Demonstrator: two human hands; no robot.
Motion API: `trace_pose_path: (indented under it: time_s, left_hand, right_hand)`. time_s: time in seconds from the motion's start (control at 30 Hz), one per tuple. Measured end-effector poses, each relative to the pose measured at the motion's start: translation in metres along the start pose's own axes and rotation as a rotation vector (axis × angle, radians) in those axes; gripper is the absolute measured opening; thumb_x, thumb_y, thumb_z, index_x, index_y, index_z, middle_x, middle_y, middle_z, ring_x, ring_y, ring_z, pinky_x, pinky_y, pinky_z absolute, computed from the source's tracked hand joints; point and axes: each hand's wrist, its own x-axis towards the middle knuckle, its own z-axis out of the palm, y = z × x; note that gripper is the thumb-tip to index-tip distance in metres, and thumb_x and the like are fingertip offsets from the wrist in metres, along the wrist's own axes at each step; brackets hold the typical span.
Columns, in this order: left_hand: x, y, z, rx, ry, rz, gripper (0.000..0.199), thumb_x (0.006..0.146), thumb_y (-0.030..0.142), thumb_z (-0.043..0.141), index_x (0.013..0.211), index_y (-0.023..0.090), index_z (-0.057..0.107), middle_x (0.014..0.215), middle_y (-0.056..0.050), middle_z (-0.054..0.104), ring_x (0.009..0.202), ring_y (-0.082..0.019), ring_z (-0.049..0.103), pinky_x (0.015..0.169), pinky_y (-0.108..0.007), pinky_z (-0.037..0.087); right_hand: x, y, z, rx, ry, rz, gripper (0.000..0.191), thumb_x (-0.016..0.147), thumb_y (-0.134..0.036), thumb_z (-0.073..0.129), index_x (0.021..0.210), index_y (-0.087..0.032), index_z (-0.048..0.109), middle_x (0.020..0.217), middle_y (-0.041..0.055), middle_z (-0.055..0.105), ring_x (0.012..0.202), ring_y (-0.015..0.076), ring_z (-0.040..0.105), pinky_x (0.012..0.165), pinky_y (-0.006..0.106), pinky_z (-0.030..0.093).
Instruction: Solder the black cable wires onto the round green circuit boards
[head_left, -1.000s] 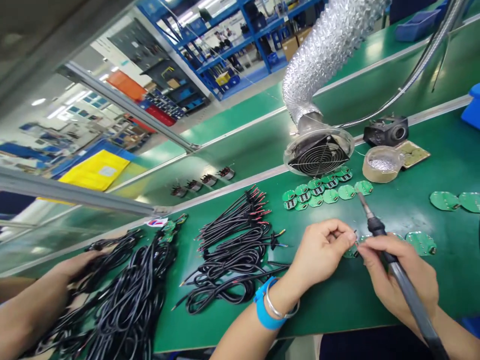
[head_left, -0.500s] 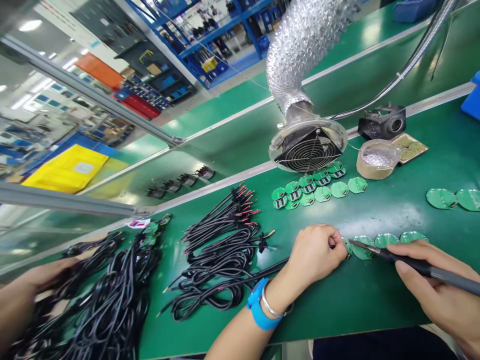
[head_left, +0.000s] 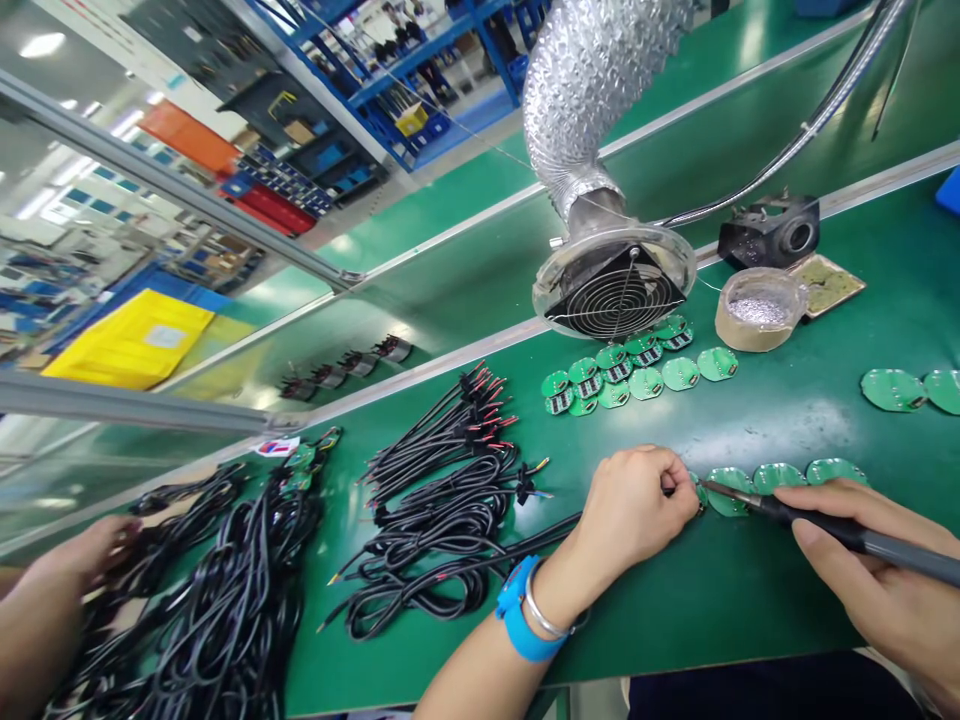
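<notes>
My right hand (head_left: 892, 560) grips a soldering iron (head_left: 832, 528) like a pen. The iron's tip points left, at a green circuit board partly hidden by my left fingers. My left hand (head_left: 645, 500) is closed in a pinch on the end of a black cable (head_left: 547, 538), which runs in from the left under my wrist; the pinched end is mostly hidden. Under and beside the iron, more round green circuit boards (head_left: 729, 490) lie in a row. Left of my forearm are coiled black cables (head_left: 439, 545) with bared coloured wire ends.
A fume extractor (head_left: 619, 290) hangs over rows of green boards (head_left: 646, 384). Behind them stand a round container of silvery material (head_left: 759, 312), a flat tin (head_left: 829, 285) and a black holder (head_left: 772, 235). At left, another person's hand (head_left: 82, 560) touches a cable pile (head_left: 225, 600).
My hands and the soldering iron hold nearly the same place. The other person's hand at left has shifted slightly on the cables. The whole view has moved a little.
</notes>
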Motion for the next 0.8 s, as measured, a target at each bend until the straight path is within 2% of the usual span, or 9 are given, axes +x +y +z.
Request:
trace_pose_path:
  time_s: [0.17,0.37,0.53,0.8]
  left_hand:
    - [0.0,-0.0002,-0.0001,-0.002,0.001,-0.002,0.011,0.074,0.015,0.059,0.067,0.02,0.066,0.072,0.002,0.069,0.067,-0.014,0.059,0.065,-0.026,0.039]
    - [-0.0005,-0.0001,-0.0001,0.001,0.007,-0.01,0.011,0.074,0.016,0.06,0.067,0.02,0.066,0.072,0.002,0.069,0.067,-0.014,0.059,0.064,-0.026,0.039]
    - [0.0011,0.001,-0.0005,0.009,0.008,-0.013,0.012,0.074,0.015,0.059,0.066,0.02,0.066,0.072,0.002,0.069,0.066,-0.014,0.059,0.063,-0.026,0.038]
    - [0.0031,0.0034,-0.0005,0.054,0.011,-0.012,0.01,0.073,0.016,0.059,0.066,0.02,0.065,0.071,0.002,0.069,0.065,-0.015,0.058,0.063,-0.027,0.038]
  right_hand:
    - [-0.0008,-0.0007,-0.0007,0.014,0.012,0.03,0.014,0.091,-0.031,0.06,0.102,-0.03,0.068,0.088,-0.0007,0.07,0.074,0.0154,0.069,0.058,0.023,0.054]
    - [0.0023,-0.0024,-0.0013,-0.002,0.005,0.0,0.014,0.091,-0.029,0.059,0.102,-0.03,0.068,0.086,-0.0013,0.069,0.065,0.0133,0.066,0.051,0.022,0.051]
    - [0.0001,-0.0012,-0.0005,0.012,0.019,0.003,0.014,0.091,-0.028,0.06,0.103,-0.031,0.067,0.088,-0.0022,0.07,0.075,0.0138,0.068,0.059,0.022,0.054]
    - [-0.0068,-0.005,-0.0079,0.017,0.09,0.087,0.014,0.091,-0.033,0.06,0.1,-0.028,0.07,0.091,-0.001,0.071,0.073,0.0152,0.068,0.066,0.025,0.057]
